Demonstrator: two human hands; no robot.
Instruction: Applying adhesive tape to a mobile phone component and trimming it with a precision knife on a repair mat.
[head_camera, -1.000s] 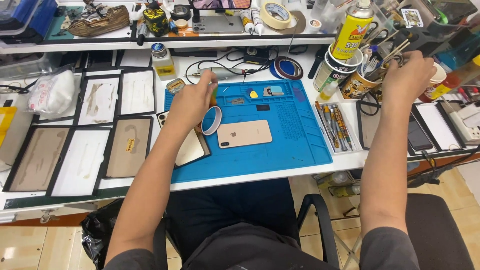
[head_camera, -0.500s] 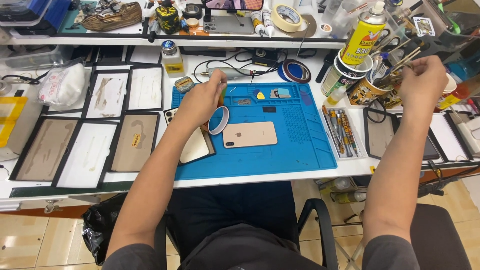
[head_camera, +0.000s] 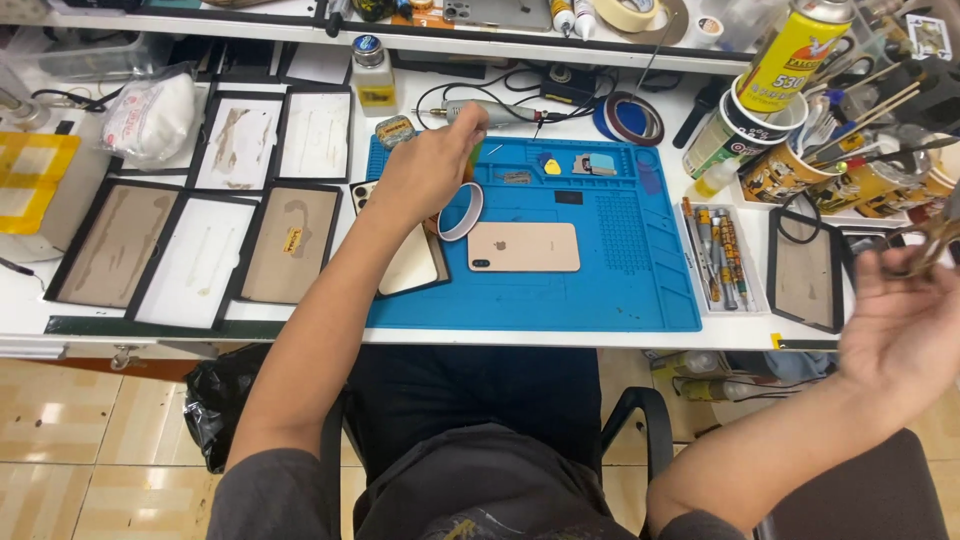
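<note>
Tape roll (head_camera: 461, 211), the small white ring with a blue edge, sits on the left part of the blue work mat (head_camera: 620, 290), right under the left hand (head_camera: 428, 170) and touching its fingers. That hand's grip is curled closed over the top of the roll; can't quite tell if it's pinching the roll itself or something small and greenish poking out by the fingers. A gold phone (head_camera: 524, 247) lies back-up on the mat just beside the roll, to its right and a bit nearer the person. A second phone or screen (head_camera: 412, 265) lies half under the left forearm at the mat's left edge.

Right hand (head_camera: 900, 320) is way off to the right, well apart from the roll, lifted above the desk (head_camera: 30, 310) edge with the palm showing and fingers loosely curled around something thin and blurred, too smeared to say what. Near it: a tray of screwdrivers (head_camera: 715, 255), a dark framed panel (head_camera: 805, 270), cups stuffed with tools (head_camera: 860, 170) and a yellow spray can (head_camera: 795, 45)
</note>
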